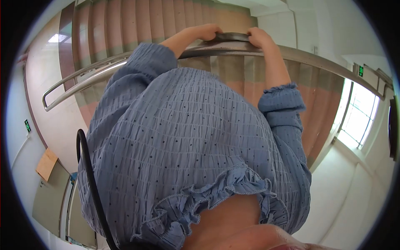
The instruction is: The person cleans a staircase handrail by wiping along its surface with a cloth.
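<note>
Stairwell, seen from above. Both hands out ahead, near the middle of a metal handrail (316, 61) that runs across the view, its left end bent into a closed loop.

Left hand (207, 31): fingers curled over, closed at the left end of a dark curved bar (231, 37). Right hand (260, 37): likewise curled, closed at the bar's right end. Undersides of the fingers hidden. Bar sits along the far edge of the handrail, in the gap between the hands; dull, metallic. Cannot tell whether it is part of the rail or a separate piece.

Arms reach straight out. Blue dotted blouse (187, 121), smocked, ruffled neckline, sleeves bunched on the forearms. Black cord or strap (92, 187) loops along its left side.

Stairs (162, 21) beyond the handrail's far edge and below it: pinkish-brown with grey-green borders.

Surroundings: one green exit sign (28, 126) on the left wall, another (361, 71) near the handrail's right end. Barred window (359, 109) at right, bright. Lower left, a tan board (46, 164) above a greyish door (51, 200).
</note>
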Demonstrator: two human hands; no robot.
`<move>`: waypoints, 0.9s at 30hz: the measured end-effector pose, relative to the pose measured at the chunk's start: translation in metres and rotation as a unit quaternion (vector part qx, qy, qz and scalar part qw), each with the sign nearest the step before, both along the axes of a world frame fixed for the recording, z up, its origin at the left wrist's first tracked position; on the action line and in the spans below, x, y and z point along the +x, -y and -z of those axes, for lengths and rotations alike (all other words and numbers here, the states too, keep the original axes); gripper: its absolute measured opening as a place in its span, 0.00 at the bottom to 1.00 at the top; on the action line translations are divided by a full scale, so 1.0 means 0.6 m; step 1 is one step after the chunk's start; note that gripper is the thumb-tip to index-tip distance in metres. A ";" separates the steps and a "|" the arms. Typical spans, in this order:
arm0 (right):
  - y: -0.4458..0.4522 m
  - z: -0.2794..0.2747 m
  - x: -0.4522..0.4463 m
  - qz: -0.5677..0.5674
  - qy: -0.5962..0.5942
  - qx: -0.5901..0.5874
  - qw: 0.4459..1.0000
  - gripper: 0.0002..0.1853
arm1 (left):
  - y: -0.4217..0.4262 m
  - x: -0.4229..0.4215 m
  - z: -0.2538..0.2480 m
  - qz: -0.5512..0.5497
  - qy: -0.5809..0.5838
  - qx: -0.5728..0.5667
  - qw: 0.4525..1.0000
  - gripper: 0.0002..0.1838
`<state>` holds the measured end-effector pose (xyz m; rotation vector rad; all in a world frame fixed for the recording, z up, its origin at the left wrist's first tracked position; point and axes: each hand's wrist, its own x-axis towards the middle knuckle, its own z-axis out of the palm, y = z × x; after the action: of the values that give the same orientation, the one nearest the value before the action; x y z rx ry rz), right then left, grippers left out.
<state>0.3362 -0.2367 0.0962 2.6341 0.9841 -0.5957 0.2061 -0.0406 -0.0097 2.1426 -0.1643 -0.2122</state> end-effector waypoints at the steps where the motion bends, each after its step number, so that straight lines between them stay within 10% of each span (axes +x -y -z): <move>1: -0.018 0.008 -0.013 -0.024 -0.026 -0.010 0.999 0.19 | -0.016 -0.016 0.011 0.012 -0.025 -0.015 1.000 0.26; 17: -0.078 0.022 -0.071 -0.078 -0.023 -0.003 0.997 0.17 | -0.051 -0.070 0.009 -0.041 -0.002 0.083 0.996 0.27; 27: -0.035 0.083 -0.136 -0.161 0.222 0.342 0.899 0.12 | -0.026 -0.121 -0.016 -0.127 0.081 0.145 0.978 0.26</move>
<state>0.2547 -0.2158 0.0462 2.8303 1.6316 0.5128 0.1334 -0.0249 -0.0003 2.4457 0.0528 0.0936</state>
